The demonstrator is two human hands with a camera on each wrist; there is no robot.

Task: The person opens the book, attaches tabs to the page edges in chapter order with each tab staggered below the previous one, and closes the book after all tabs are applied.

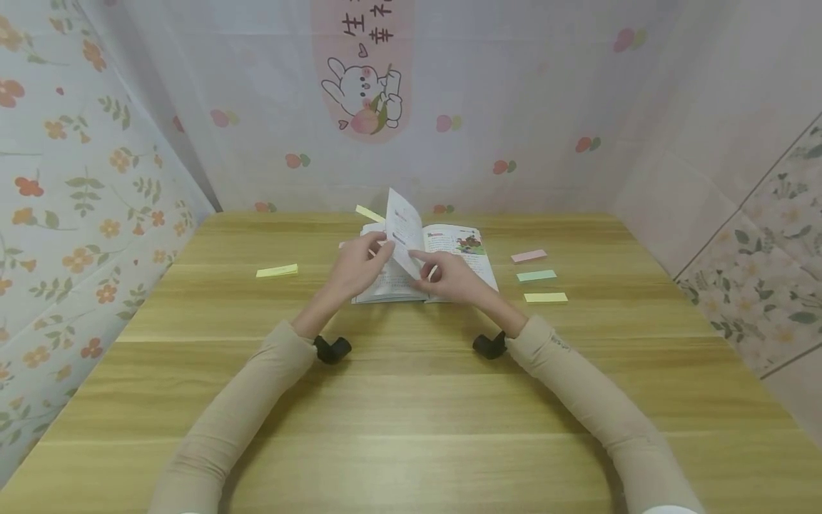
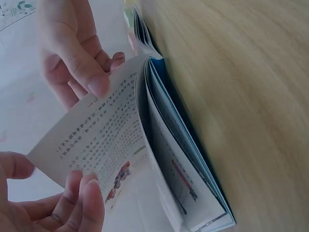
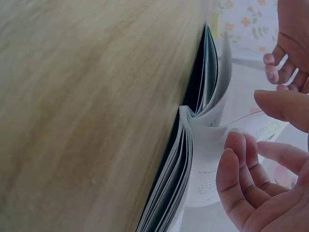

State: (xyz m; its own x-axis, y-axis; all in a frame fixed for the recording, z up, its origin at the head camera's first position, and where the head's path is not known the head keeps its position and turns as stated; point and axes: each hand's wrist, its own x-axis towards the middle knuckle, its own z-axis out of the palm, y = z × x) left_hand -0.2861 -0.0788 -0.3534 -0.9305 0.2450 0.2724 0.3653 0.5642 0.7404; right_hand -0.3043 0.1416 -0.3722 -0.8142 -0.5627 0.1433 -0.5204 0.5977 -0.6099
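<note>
An open book (image 1: 462,260) with printed text and coloured pictures lies on the table. One page (image 1: 404,225) stands raised between the two hands. My left hand (image 1: 362,263) is at its left edge; in the left wrist view the left thumb (image 2: 17,165) touches the corner, with the curled fingers on the page's other side. At the lower edge, my right hand (image 1: 452,277) pinches the page between thumb and fingers. The right thumb (image 3: 282,107) meets the thin page edge in the right wrist view. A yellow strip (image 1: 370,213) sticks out behind the book's left half.
Yellow paper strips (image 1: 277,271) lie left of the book. To its right are a pink strip (image 1: 529,255), a green strip (image 1: 536,275) and another yellow strip (image 1: 546,298). Black wrist mounts (image 1: 332,350) sit below both wrists. A printed curtain (image 1: 514,107) hangs behind the wooden table (image 1: 411,414).
</note>
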